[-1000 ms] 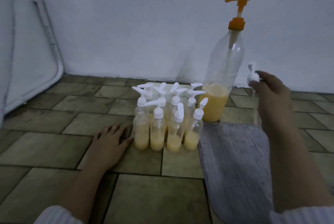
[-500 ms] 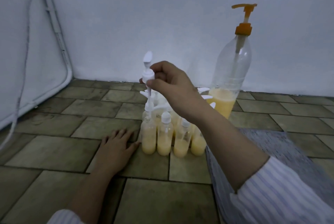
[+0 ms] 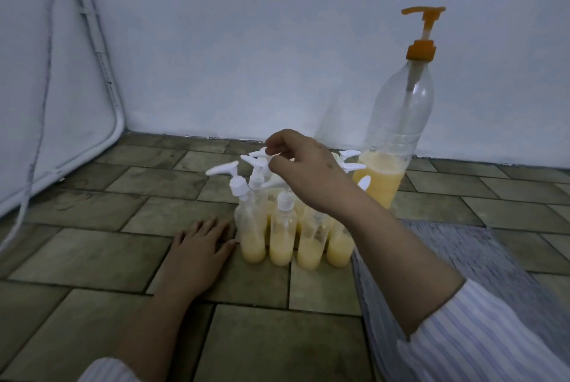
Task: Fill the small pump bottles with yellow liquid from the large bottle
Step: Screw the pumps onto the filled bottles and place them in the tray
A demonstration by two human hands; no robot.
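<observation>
Several small clear pump bottles [image 3: 282, 236] with white pump heads stand clustered on the tiled floor, each holding yellow liquid in its lower part. My right hand [image 3: 305, 172] hovers over the cluster, thumb and forefinger pinching a white pump head [image 3: 258, 154] at the back left. My left hand [image 3: 200, 249] lies flat on the floor, its thumb close to the leftmost front bottle [image 3: 253, 233]. The large clear bottle [image 3: 398, 122] with an orange pump [image 3: 422, 50] stands behind to the right, yellow liquid filling its bottom quarter.
A grey mat [image 3: 456, 261] lies on the floor under my right forearm. A white wall [image 3: 246, 42] rises just behind the bottles. On the left hang a white pipe [image 3: 101, 51] and a thin cable [image 3: 46, 79] along a white panel.
My right hand brought a small pump bottle from the right, across above the cluster, and lowered it into the back left of the group. My left hand stayed flat on the floor.
</observation>
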